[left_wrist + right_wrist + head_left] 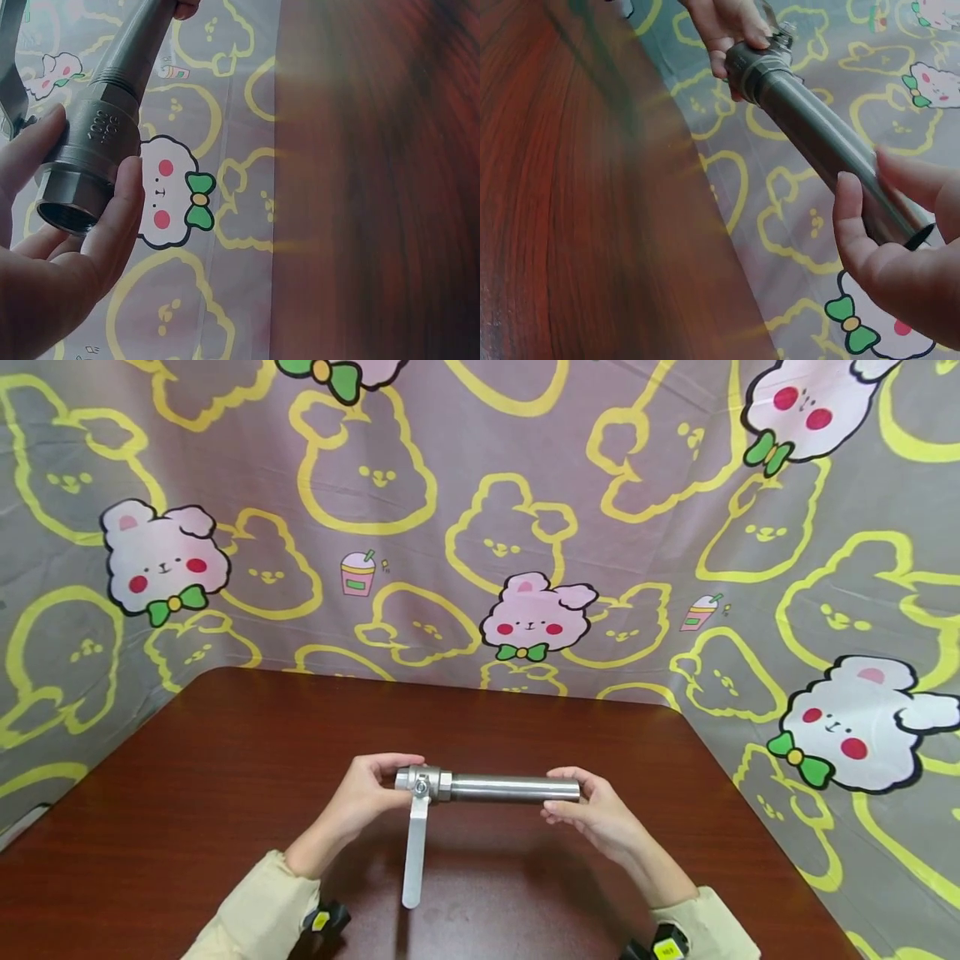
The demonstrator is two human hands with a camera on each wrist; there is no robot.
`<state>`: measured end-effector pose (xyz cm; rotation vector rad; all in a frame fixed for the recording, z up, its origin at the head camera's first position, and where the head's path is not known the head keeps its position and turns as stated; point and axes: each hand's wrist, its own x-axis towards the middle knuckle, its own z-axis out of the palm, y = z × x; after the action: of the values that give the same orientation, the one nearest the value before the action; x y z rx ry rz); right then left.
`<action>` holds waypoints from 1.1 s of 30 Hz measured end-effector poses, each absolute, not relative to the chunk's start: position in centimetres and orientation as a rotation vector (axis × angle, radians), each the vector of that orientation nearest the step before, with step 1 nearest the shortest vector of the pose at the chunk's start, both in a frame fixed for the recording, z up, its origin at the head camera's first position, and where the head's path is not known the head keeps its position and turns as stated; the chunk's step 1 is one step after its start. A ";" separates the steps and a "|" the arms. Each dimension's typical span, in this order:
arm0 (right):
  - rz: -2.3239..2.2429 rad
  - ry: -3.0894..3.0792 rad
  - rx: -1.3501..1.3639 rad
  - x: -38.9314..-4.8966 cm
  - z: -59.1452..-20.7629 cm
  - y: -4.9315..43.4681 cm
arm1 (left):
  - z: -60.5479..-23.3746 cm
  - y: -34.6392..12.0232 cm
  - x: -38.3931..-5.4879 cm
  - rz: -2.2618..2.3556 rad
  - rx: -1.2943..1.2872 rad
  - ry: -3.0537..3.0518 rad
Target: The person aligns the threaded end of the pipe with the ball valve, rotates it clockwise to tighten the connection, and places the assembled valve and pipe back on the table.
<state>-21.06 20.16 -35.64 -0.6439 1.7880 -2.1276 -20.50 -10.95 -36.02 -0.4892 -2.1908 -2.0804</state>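
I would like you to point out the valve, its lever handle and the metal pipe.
Valve (96, 144): left wrist view, on its rounded body.
Lever handle (415, 855): head view, midway along its flat arm.
Metal pipe (826, 141): right wrist view, on its smooth middle.

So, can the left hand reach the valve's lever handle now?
Probably yes: nothing blocks the lever handle, and the left hand holds the ball valve beside it, though that grip may need loosening.

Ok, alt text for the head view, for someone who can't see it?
A person's left grip holds a metal valve and their right grip the free end of the attached pipe, above a reddish-brown table. The valve's lever points down the frame; cartoon-printed fabric hangs behind.
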 end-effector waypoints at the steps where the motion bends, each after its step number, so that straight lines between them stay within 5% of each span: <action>1: -2.120 1.783 -0.652 -21.1 -35.7 20.3 | -36.0 -10.9 -20.6 -2.081 -0.491 -2.193; 8: -2.102 1.758 -0.767 -22.6 -37.5 21.3 | -36.0 -10.8 -20.8 -2.091 -0.496 -2.196; 33: -2.134 2.187 -0.421 -20.5 -35.8 20.6 | -36.0 -10.6 -20.6 -2.122 -0.456 -2.220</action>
<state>-20.48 20.62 -35.76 -0.4212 2.1873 -2.1339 -20.65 -10.64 -36.03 -0.4557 -2.2197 -2.1223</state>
